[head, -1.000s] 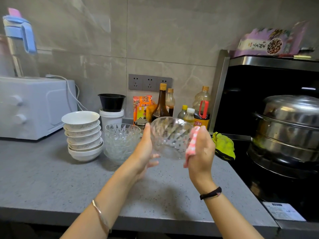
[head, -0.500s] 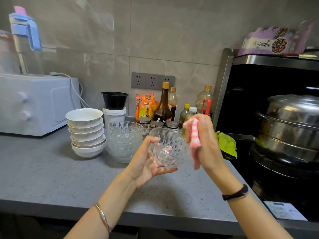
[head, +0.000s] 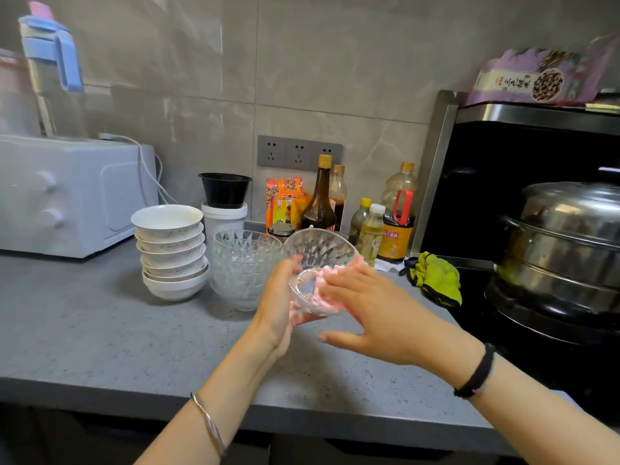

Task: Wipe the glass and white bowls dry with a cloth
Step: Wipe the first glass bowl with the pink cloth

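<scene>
Your left hand (head: pixel 276 303) grips the glass bowl (head: pixel 318 253), fingers wrapped round its lower side. The bowl is held up off the bench (head: pixel 100 330), tilted, with its base facing you and its mouth turned away toward the wall.

Your right hand (head: pixel 379 317) has its fingers (head: pixel 349 281) laid out flat and spread, with nothing clenched. They press the pink cloth (head: pixel 330 290) onto the bowl's outer wall, right beside the base. The thumb sticks out below, clear of the bowl.

The stack of glass bowls (head: pixel 246 263) stands on the bench just left of the held bowl, behind your left hand. The stack of white bowls (head: pixel 171 250) sits on the bench immediately left of that, rims up, and I can't tell whether the two stacks touch.

A white appliance (head: pixel 67 196) is at far left. Sauce bottles (head: pixel 318 203) line the wall behind the bowl. A yellow-green rag (head: pixel 436 276) lies at the bench's right end, next to a steel steamer pot (head: pixel 563 246).
</scene>
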Available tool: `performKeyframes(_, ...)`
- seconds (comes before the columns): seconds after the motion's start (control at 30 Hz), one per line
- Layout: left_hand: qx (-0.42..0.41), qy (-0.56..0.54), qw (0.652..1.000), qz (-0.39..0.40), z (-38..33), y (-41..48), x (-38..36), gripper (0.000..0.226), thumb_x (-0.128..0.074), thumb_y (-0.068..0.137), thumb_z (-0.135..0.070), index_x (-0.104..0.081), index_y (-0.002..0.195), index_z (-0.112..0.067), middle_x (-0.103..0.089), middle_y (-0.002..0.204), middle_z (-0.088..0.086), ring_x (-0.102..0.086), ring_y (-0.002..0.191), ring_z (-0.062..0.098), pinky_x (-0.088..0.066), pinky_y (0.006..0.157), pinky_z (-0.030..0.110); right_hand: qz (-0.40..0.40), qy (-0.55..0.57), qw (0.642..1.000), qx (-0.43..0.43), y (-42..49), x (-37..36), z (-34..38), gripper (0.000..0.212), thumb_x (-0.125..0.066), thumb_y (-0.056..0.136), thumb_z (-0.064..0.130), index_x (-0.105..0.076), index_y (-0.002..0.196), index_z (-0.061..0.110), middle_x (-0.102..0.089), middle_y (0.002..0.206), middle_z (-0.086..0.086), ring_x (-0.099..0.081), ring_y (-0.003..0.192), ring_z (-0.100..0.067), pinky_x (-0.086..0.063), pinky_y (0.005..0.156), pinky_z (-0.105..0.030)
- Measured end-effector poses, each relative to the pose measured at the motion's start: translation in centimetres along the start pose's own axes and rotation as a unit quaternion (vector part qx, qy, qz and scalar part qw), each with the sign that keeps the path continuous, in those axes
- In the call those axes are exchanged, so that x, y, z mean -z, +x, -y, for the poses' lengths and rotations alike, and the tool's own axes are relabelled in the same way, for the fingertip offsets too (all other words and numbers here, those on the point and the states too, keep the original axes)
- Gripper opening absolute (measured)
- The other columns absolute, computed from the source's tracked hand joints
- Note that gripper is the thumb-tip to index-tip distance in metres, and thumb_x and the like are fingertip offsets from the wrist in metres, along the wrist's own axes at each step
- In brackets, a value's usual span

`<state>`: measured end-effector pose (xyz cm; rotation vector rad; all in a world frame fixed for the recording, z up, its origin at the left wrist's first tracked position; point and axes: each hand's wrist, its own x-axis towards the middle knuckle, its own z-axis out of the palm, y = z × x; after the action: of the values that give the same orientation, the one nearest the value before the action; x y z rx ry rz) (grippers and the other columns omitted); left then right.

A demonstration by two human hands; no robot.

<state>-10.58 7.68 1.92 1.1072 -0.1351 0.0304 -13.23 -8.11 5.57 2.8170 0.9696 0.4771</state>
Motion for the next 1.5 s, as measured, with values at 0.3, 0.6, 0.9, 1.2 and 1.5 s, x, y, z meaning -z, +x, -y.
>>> performKeyframes(0.3, -0.003, -0.077, 0.994, -0.076, 1.8, 0.6, -1.2, 0.041, -0.048, 0.095, -0.045, -0.042, 0.133, -0.03, -0.067, 0.113, 0.005, -0.064, 0.106, 0.033, -0.049, 0.094, 0.056, -0.082, 0.227, 0.97, -0.005, -0.2, -2.2, 4.1, 0.017, -0.062, 0.075, 0.009, -0.051, 0.087, 0.015, -0.055, 0.08, 0.006, -0.047, 0.074, -0.015, -0.044, 0.074, -0.035)
performKeyframes(0.6, -0.056, 0.001, 0.996, -0.076, 2.4, 0.3, -1.6, 0.032, -0.038, 0.1, -0.042, -0.052, 0.124, -0.027, -0.069, 0.109, 0.002, -0.067, 0.099, 0.018, -0.055, 0.079, 0.036, -0.138, -0.022, 0.99, 0.0, -1.0, -4.0, 1.5, 0.075, -0.094, 0.039, 0.028, -0.069, 0.11, 0.02, -0.072, 0.106, 0.004, -0.069, 0.097, -0.014, -0.052, 0.09, -0.038)
performKeyframes(0.9, -0.014, 0.029, 0.997, -0.074, 2.2, 0.9, -1.0, 0.034, -0.039, 0.098, -0.049, -0.055, 0.12, -0.029, -0.064, 0.122, 0.004, -0.06, 0.113, 0.024, -0.048, 0.097, 0.051, -0.211, -0.047, 0.976, 0.017, -1.3, -5.4, 0.1, 0.034, -0.063, 0.08, 0.041, -0.072, 0.107, 0.02, -0.072, 0.105, 0.008, -0.066, 0.097, -0.01, -0.045, 0.092, -0.027)
performKeyframes(1.2, -0.017, 0.002, 0.995, -0.098, 1.8, 1.0, -1.1, 0.025, -0.041, 0.099, -0.044, -0.054, 0.113, -0.028, -0.069, 0.108, 0.006, -0.065, 0.104, 0.028, -0.051, 0.091, 0.048, -0.167, 0.139, 0.976, 0.008, -0.2, -5.0, 2.7, 0.049, -0.069, 0.078, 0.016, -0.057, 0.125, 0.018, -0.068, 0.106, 0.004, -0.062, 0.096, -0.018, -0.052, 0.083, -0.038)
performKeyframes(1.5, -0.027, 0.053, 0.998, 0.007, 1.3, 0.0, 0.1, 0.049, -0.068, 0.081, -0.037, -0.053, 0.127, -0.026, -0.064, 0.119, -0.003, -0.069, 0.098, 0.016, -0.056, 0.081, 0.037, -0.288, -0.006, 0.957, 0.024, 0.6, -5.3, 0.6, 0.025, -0.089, 0.057, 0.008, -0.069, 0.07, 0.015, -0.067, 0.066, 0.003, -0.063, 0.058, -0.016, -0.045, 0.051, -0.022)
